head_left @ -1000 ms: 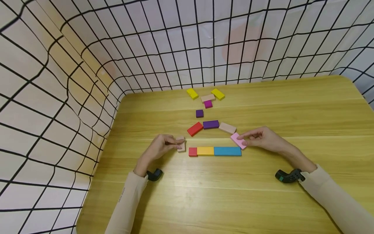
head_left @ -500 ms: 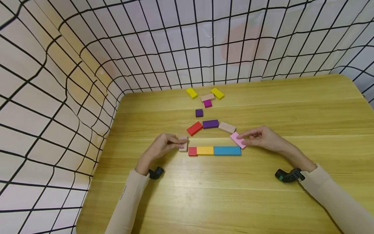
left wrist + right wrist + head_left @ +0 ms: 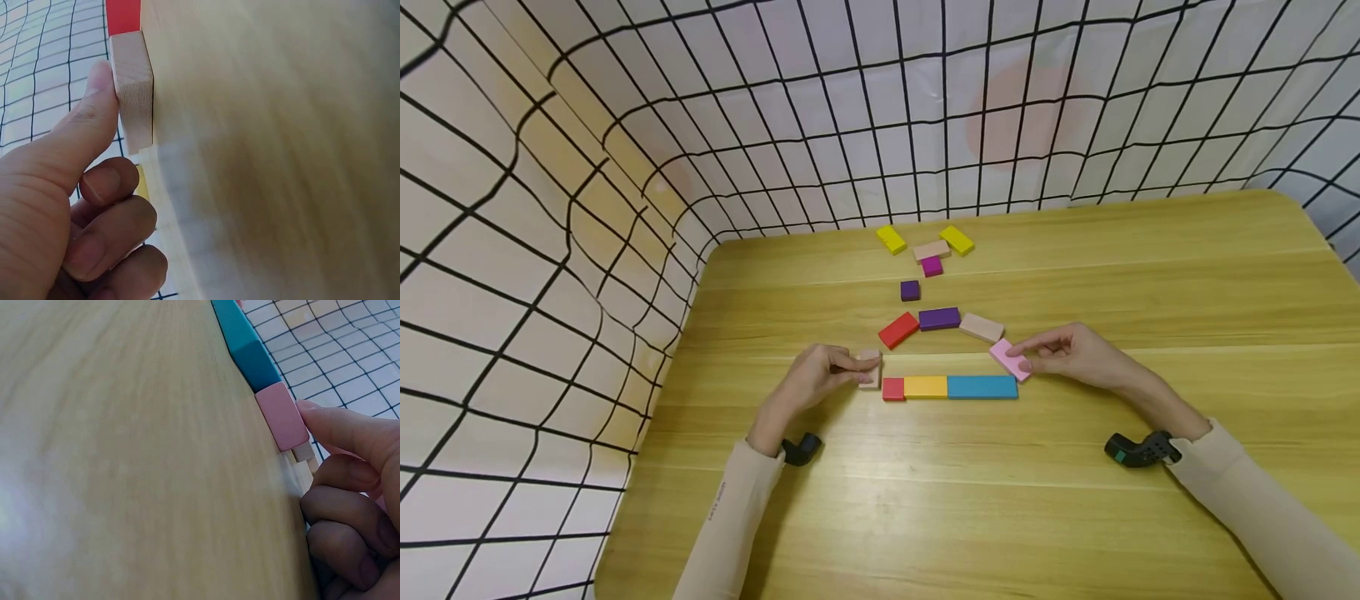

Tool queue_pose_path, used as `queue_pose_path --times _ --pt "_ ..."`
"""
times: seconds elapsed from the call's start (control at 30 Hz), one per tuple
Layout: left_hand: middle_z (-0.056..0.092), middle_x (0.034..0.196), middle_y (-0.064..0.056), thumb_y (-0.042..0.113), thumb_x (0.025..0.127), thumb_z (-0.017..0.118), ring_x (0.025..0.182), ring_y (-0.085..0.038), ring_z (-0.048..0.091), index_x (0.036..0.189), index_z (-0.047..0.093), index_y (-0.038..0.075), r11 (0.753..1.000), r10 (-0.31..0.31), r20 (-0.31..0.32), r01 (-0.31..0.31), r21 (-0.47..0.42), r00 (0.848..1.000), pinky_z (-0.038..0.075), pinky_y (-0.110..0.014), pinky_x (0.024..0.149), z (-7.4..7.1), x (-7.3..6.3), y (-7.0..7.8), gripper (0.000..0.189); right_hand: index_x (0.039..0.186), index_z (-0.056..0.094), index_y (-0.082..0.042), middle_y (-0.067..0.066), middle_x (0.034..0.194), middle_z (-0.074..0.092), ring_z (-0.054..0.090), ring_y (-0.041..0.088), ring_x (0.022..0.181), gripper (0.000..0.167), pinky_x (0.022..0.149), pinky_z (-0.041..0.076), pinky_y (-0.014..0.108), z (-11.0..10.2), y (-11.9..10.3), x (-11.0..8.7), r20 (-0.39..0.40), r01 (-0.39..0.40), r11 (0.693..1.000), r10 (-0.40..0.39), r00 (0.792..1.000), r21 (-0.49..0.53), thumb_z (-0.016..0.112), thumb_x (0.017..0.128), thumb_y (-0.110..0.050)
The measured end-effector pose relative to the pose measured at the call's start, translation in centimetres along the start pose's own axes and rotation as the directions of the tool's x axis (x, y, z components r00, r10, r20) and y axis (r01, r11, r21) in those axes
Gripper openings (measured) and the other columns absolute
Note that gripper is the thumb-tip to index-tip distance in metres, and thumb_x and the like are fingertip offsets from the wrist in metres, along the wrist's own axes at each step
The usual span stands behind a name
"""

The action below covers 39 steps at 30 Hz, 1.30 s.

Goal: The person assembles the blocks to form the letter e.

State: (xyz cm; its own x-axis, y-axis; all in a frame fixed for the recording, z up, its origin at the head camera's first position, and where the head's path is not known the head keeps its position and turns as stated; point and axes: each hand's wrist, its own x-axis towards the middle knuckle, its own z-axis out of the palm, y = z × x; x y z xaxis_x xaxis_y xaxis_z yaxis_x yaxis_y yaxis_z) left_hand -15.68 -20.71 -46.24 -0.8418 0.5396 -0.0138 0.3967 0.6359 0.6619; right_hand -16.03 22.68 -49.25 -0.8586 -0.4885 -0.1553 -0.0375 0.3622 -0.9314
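Observation:
My left hand (image 3: 818, 377) holds a plain wooden block (image 3: 871, 379) between thumb and forefinger, flat on the table. In the left wrist view the thumb lies along this block (image 3: 135, 87), the other fingers curled. The block stands just left of a row made of a small red block (image 3: 893, 389), an orange block (image 3: 926, 387) and a blue block (image 3: 982, 387). At the row's right end, my right hand (image 3: 1071, 358) pinches a pink block (image 3: 1006, 354). In the right wrist view the pink block (image 3: 282, 417) meets the blue block's corner (image 3: 257, 362).
Above the row, a red block (image 3: 898, 331), a purple block (image 3: 939, 318) and a beige block (image 3: 982, 327) form an arc. Farther back lie a small purple cube (image 3: 910, 290), a magenta block (image 3: 932, 266), another beige block (image 3: 931, 250) and yellow blocks (image 3: 957, 240). Grid-patterned cloth (image 3: 880, 108) borders the table.
The left hand has slid the plain wooden block a little to the right, closer to the small red block. My right hand and the pink block have stayed in place.

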Motion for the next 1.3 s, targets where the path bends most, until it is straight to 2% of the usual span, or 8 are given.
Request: queue_pose_path --times 0.37,0.57,0.73,0.83,0.97,1.07,1.2,1.3 --pt "0.053 0.062 0.0 0.015 0.09 0.08 0.059 -0.006 0.033 0.114 0.08 0.014 0.999 -0.032 -0.018 0.032 0.0 0.999 0.031 -0.018 0.055 0.2 -0.1 0.4 0.024 0.121 0.076 -0.003 -0.01 0.057 0.033 0.03 0.003 0.057 0.028 0.051 0.03 0.028 0.0 0.1 0.0 -0.002 0.017 1.0 -0.017 1.0 0.008 0.076 0.096 -0.015" --pt "0.067 0.072 -0.006 0.015 0.092 0.078 0.06 -0.006 0.033 0.115 0.08 0.013 0.999 -0.03 -0.019 0.029 -0.024 0.999 0.031 -0.018 0.054 -0.1 0.0 0.4 0.024 0.12 0.077 -0.005 -0.009 0.057 0.031 0.029 0.004 0.056 0.028 0.051 0.029 0.027 0.0 -0.1 -0.1 0.0 -0.005 1.0 0.005 1.0 0.002 0.076 0.095 -0.018" --pt "0.072 0.078 -0.012 0.015 0.095 0.075 0.059 -0.008 0.035 0.116 0.08 0.01 0.998 -0.046 -0.078 0.043 -0.04 0.996 0.031 -0.018 0.053 -0.8 0.8 0.9 0.022 0.12 0.077 -0.005 -0.008 0.057 0.031 0.029 0.005 0.056 0.028 0.052 0.028 0.026 0.0 -0.3 -0.1 0.0 -0.015 1.0 0.015 1.0 0.007 0.076 0.095 -0.018" --pt "0.076 0.086 -0.015 0.016 0.095 0.075 0.057 -0.009 0.033 0.115 0.08 0.008 0.998 -0.054 -0.128 0.052 -0.019 0.99 0.029 -0.019 0.052 -1.3 2.0 1.1 0.022 0.12 0.077 -0.005 -0.008 0.057 0.031 0.029 0.005 0.056 0.028 0.052 0.028 0.026 0.0 -0.2 -0.1 0.001 -0.011 1.0 0.011 1.0 0.006 0.077 0.095 -0.018" --pt "0.064 0.067 -0.008 0.019 0.095 0.077 0.054 -0.01 0.03 0.116 0.079 0.006 0.997 -0.067 -0.193 0.071 0.015 0.979 0.025 -0.021 0.05 -2.0 4.6 1.1 0.025 0.12 0.077 -0.005 -0.008 0.057 0.031 0.028 0.005 0.056 0.028 0.051 0.028 0.026 0.0 -0.1 -0.1 0.003 -0.004 1.0 0.004 1.0 0.003 0.076 0.095 -0.017" --pt "0.037 0.056 -0.003 0.019 0.095 0.077 0.053 -0.011 0.027 0.117 0.079 0.006 0.996 -0.074 -0.25 0.083 0.026 0.966 0.022 -0.022 0.049 -2.5 7.3 0.9 0.026 0.12 0.078 -0.006 -0.008 0.057 0.031 0.028 0.005 0.056 0.027 0.052 0.028 0.026 -0.1 0.0 -0.2 0.0 -0.009 1.0 0.009 1.0 -0.006 0.076 0.095 -0.018" --pt "0.032 0.056 0.002 0.016 0.096 0.076 0.054 -0.012 0.026 0.12 0.078 0.008 0.995 -0.098 -0.302 0.105 0.004 0.948 0.022 -0.024 0.05 -3.5 11.1 0.1 0.026 0.119 0.078 -0.008 -0.008 0.057 0.031 0.028 0.004 0.055 0.026 0.051 0.028 0.025 -0.1 0.0 -0.3 -0.005 -0.017 1.0 0.017 1.0 -0.013 0.077 0.095 -0.02" --pt "0.034 0.059 0.001 0.015 0.097 0.074 0.056 -0.012 0.026 0.125 0.076 0.009 0.992 -0.13 -0.28 0.126 -0.03 0.951 0.023 -0.024 0.053 -4.5 13.5 -0.9 0.029 0.119 0.078 -0.009 -0.008 0.057 0.032 0.029 0.004 0.056 0.027 0.051 0.028 0.026 0.1 -0.2 -0.2 -0.008 -0.014 1.0 0.014 1.0 -0.014 0.077 0.095 -0.02"
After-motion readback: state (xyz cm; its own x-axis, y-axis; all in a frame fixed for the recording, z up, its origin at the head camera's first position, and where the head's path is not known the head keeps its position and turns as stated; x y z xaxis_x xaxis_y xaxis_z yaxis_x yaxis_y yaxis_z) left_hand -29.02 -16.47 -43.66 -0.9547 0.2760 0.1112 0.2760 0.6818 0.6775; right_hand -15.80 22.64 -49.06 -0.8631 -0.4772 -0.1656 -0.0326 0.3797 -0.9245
